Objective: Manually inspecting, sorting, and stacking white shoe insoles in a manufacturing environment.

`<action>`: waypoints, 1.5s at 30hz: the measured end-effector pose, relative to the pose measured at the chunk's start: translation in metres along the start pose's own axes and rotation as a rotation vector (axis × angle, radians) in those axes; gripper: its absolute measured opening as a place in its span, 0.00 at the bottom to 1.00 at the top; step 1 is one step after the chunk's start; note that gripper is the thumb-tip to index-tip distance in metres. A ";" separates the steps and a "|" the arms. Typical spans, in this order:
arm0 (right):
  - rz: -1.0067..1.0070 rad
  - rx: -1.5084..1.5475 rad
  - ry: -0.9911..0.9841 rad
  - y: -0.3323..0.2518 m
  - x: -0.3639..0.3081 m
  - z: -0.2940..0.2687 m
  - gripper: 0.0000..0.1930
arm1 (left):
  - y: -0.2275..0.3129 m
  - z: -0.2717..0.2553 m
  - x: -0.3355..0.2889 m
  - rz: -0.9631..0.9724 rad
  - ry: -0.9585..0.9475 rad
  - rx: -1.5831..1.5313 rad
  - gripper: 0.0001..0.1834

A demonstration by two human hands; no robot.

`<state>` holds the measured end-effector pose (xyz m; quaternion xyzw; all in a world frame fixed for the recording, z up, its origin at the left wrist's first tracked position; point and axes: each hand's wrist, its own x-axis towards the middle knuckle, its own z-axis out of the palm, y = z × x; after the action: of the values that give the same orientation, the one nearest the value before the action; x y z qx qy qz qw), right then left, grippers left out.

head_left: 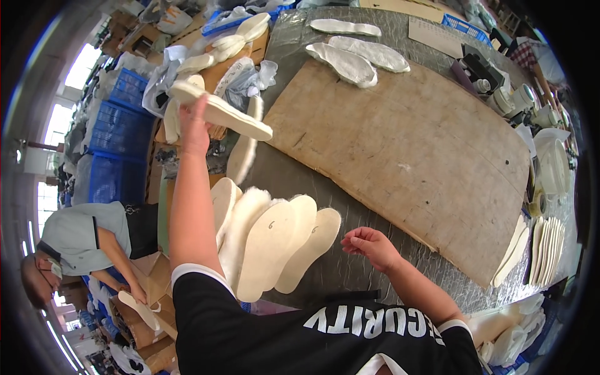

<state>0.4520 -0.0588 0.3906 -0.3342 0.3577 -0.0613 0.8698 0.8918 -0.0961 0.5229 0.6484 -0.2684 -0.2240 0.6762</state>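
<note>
My left hand (195,131) reaches far out at the left, its fingers closed around cream insoles (234,117) that appear stacked together. Beneath them, more insoles (242,159) with fluffy edges lie on the table's left edge. Closer to me, several pale insoles (269,250) lie fanned over one another, some showing white fleece. To the right of this group my right hand (373,247) hovers over the dark table, fingers loosely curled in, with nothing visible in them.
A large brown board (406,156) covers much of the table. White shoe-shaped pieces (344,64) lie at its far edge. Stacked insoles (545,253) and tape rolls (522,97) sit at right. Blue crates (115,137) stand at left, near a co-worker (87,237) holding an insole.
</note>
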 end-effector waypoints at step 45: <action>-0.600 0.964 0.844 0.083 -0.234 -0.154 0.20 | -0.035 0.092 -0.245 -0.299 -0.706 0.531 0.22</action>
<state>0.1664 0.0037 0.3948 0.0563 0.4898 -0.5741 0.6537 0.6478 -0.0081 0.4716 0.7147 -0.4338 -0.4495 0.3146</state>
